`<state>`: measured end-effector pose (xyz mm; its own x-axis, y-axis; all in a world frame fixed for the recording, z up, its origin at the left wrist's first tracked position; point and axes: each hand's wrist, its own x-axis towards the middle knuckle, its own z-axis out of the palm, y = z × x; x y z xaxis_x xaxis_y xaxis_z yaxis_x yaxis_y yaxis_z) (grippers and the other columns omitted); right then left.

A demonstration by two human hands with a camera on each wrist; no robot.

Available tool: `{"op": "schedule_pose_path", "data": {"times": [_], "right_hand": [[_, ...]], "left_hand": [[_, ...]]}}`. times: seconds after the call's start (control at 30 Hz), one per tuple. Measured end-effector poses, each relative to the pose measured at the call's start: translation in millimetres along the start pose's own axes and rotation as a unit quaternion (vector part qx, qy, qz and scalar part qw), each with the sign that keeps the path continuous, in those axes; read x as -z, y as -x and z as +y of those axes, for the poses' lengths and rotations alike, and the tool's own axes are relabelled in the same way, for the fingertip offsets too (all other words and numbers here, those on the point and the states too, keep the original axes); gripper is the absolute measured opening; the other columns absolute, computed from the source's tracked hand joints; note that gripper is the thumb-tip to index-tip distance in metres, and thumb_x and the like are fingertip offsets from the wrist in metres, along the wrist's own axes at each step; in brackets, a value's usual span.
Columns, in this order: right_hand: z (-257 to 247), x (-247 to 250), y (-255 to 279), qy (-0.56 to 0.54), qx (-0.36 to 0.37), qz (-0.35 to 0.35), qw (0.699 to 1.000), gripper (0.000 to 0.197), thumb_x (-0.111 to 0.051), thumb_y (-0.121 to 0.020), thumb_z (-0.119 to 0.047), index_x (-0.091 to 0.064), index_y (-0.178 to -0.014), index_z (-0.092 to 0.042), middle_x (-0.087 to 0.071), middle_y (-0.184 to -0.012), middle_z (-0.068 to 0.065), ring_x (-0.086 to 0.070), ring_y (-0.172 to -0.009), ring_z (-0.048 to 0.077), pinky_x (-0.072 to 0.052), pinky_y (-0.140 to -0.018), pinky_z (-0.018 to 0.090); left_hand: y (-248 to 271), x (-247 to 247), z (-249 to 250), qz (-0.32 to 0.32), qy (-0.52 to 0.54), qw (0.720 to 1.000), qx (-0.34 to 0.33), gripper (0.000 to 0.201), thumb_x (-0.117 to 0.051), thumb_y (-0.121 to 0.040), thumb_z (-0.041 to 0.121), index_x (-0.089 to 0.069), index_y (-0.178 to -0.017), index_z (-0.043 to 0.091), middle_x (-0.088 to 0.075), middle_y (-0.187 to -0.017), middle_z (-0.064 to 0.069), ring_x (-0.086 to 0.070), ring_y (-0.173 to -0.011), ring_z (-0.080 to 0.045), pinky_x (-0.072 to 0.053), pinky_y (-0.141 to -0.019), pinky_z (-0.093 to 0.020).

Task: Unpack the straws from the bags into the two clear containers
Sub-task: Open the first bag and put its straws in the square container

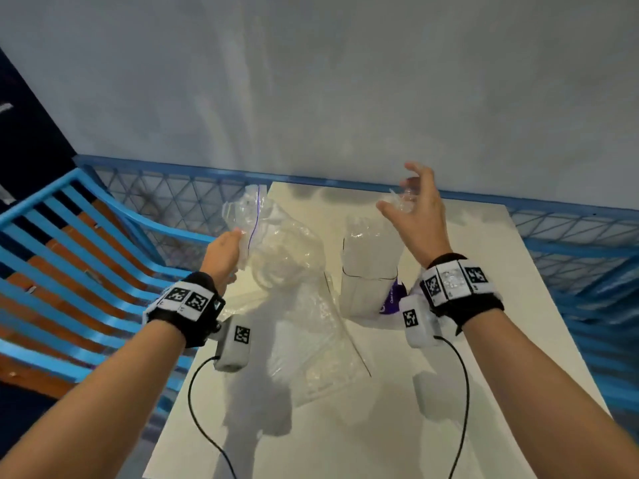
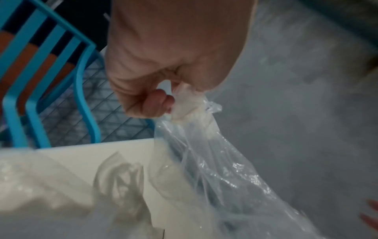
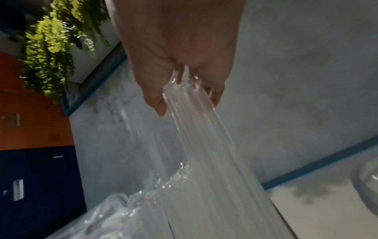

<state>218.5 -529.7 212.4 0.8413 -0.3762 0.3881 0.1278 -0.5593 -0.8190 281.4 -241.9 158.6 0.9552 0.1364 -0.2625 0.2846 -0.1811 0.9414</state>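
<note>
My left hand (image 1: 226, 248) (image 2: 161, 100) pinches the bunched rim of a crumpled clear zip bag (image 1: 276, 247) (image 2: 206, 161) and holds it up over the left side of the white table (image 1: 484, 271). My right hand (image 1: 411, 205) (image 3: 184, 84) grips the top ends of a bundle of clear straws (image 1: 401, 200) (image 3: 204, 145). The bundle reaches down into a tall clear container (image 1: 370, 274) at the table's middle. A second clear bag (image 1: 321, 344) lies flat on the table in front. I cannot tell whether the held bag has straws in it.
A purple-labelled packet (image 1: 394, 295) lies behind the container. A curved clear rim (image 3: 368, 190) shows at the right edge of the right wrist view. A blue slatted chair (image 1: 69, 257) stands left of the table. Blue mesh fencing (image 1: 173, 202) runs along the grey wall.
</note>
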Motion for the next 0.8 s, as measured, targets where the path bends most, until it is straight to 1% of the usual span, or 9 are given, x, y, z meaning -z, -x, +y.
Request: {"op": "schedule_pose_path", "data": {"times": [0.1, 0.23, 0.33, 0.4, 0.5, 0.57, 0.63, 0.73, 0.8], "right_hand": [[-5, -8, 2, 0.069, 0.072, -0.031, 0.995, 0.043, -0.063, -0.086, -0.005, -0.054, -0.127, -0.016, -0.059, -0.118, 0.008, -0.058, -0.103, 0.02, -0.041, -0.087, 0.018], [12, -28, 13, 0.18, 0.104, -0.098, 0.973, 0.027, -0.052, -0.095, -0.003, -0.064, -0.12, -0.004, -0.065, -0.122, 0.015, -0.061, -0.114, 0.027, -0.029, -0.095, 0.007], [17, -34, 17, 0.193, 0.113, -0.085, 0.971, 0.03, -0.049, -0.097, -0.005, -0.062, -0.124, -0.002, -0.062, -0.128, 0.016, -0.058, -0.12, 0.026, -0.026, -0.103, 0.007], [15, -36, 16, 0.187, 0.12, -0.06, 0.973, 0.031, -0.049, -0.097, -0.004, -0.06, -0.126, -0.001, -0.061, -0.13, 0.016, -0.057, -0.121, 0.024, -0.025, -0.105, 0.007], [14, -42, 18, 0.193, 0.101, -0.1, 0.971, 0.034, -0.048, -0.097, -0.003, -0.056, -0.131, -0.002, -0.055, -0.138, 0.015, -0.05, -0.129, 0.023, -0.023, -0.11, 0.011], [22, -47, 21, 0.223, 0.076, -0.169, 0.957, 0.038, -0.045, -0.098, 0.0, -0.049, -0.136, -0.002, -0.046, -0.145, 0.017, -0.041, -0.138, 0.027, -0.02, -0.118, 0.025], [29, -46, 25, 0.263, 0.064, -0.231, 0.935, 0.042, -0.04, -0.1, 0.0, -0.04, -0.142, -0.002, -0.035, -0.152, 0.017, -0.029, -0.144, 0.029, -0.008, -0.118, 0.028], [23, -35, 25, 0.24, 0.032, -0.251, 0.937, 0.046, -0.032, -0.104, -0.017, -0.025, -0.149, -0.01, -0.019, -0.159, 0.011, -0.012, -0.149, 0.023, 0.004, -0.118, 0.029], [12, -26, 25, 0.183, -0.015, -0.203, 0.962, 0.056, -0.029, -0.101, -0.041, -0.018, -0.152, -0.02, -0.011, -0.161, 0.003, -0.002, -0.15, 0.017, 0.007, -0.121, 0.041]], "left_hand": [[-42, -23, -9, -0.017, 0.062, 0.993, 0.095, 0.016, -0.045, -0.092, 0.026, -0.054, -0.086, 0.014, -0.046, -0.069, -0.006, -0.034, -0.046, -0.016, -0.03, -0.036, -0.011], [-70, -59, -17, -0.077, 0.135, 0.979, 0.132, 0.023, -0.043, -0.092, 0.015, -0.057, -0.109, 0.007, -0.054, -0.087, -0.011, -0.047, -0.053, -0.017, -0.044, -0.037, -0.017], [-76, -81, -27, -0.099, 0.15, 0.974, 0.137, 0.035, -0.042, -0.1, 0.02, -0.047, -0.129, 0.002, -0.048, -0.103, -0.017, -0.055, -0.065, -0.022, -0.053, -0.042, -0.022], [-78, -90, -34, -0.111, 0.141, 0.971, 0.157, 0.034, -0.04, -0.102, 0.021, -0.045, -0.125, -0.003, -0.045, -0.105, -0.02, -0.057, -0.067, -0.025, -0.058, -0.046, -0.028], [-79, -93, -42, -0.141, 0.03, 0.969, 0.201, 0.046, -0.046, -0.1, 0.035, -0.043, -0.126, -0.003, -0.05, -0.105, -0.018, -0.063, -0.079, -0.033, -0.06, -0.075, -0.041], [-81, -86, -48, -0.144, -0.078, 0.971, 0.174, 0.056, -0.052, -0.098, 0.033, -0.037, -0.138, -0.002, -0.052, -0.116, -0.019, -0.061, -0.103, -0.038, -0.055, -0.085, -0.044], [-77, -68, -53, -0.14, -0.135, 0.974, 0.113, 0.061, -0.058, -0.095, 0.027, -0.032, -0.146, 0.006, -0.051, -0.132, -0.02, -0.057, -0.114, -0.037, -0.054, -0.086, -0.044], [-64, -25, -58, -0.141, -0.112, 0.982, 0.056, 0.054, -0.06, -0.094, 0.02, -0.038, -0.143, 0.014, -0.053, -0.131, -0.013, -0.06, -0.107, -0.03, -0.055, -0.081, -0.039], [-51, 16, -67, -0.113, -0.104, 0.988, 0.027, 0.046, -0.059, -0.095, 0.017, -0.045, -0.139, 0.012, -0.057, -0.124, -0.012, -0.062, -0.101, -0.028, -0.052, -0.072, -0.032]]}}
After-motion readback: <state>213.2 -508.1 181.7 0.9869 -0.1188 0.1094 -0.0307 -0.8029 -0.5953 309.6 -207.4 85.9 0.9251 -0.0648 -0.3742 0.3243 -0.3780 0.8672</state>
